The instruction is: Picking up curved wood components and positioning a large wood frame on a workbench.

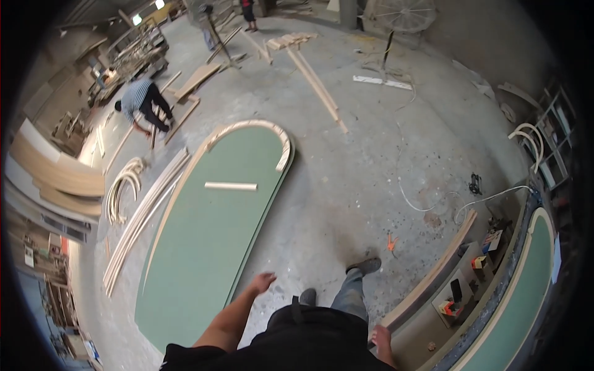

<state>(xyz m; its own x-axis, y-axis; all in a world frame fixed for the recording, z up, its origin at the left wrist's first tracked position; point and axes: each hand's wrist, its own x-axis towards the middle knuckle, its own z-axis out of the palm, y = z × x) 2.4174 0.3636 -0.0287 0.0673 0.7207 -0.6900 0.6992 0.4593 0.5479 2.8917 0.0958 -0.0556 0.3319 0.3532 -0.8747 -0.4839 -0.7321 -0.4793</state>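
Observation:
My left hand (264,282) hangs in the air beside the long green board (213,247), fingers loosely apart with nothing in them. The board lies low at my left and has a rounded far end. A curved pale wood strip (250,124) follows that rounded end, and a short straight wood batten (231,186) lies across the green surface. My right hand (381,339) is down by my right side, near the close end of a long wooden plank (427,277). Its fingers are partly hidden, and whether it touches the plank is unclear.
At right, a bench (473,263) holds small boxes and a dark phone (456,289); another green panel (523,287) stands beyond. An orange clamp (391,242) and a white cable (405,196) lie on the floor. Long strips (145,219) lie left. A person (145,104) bends over farther away.

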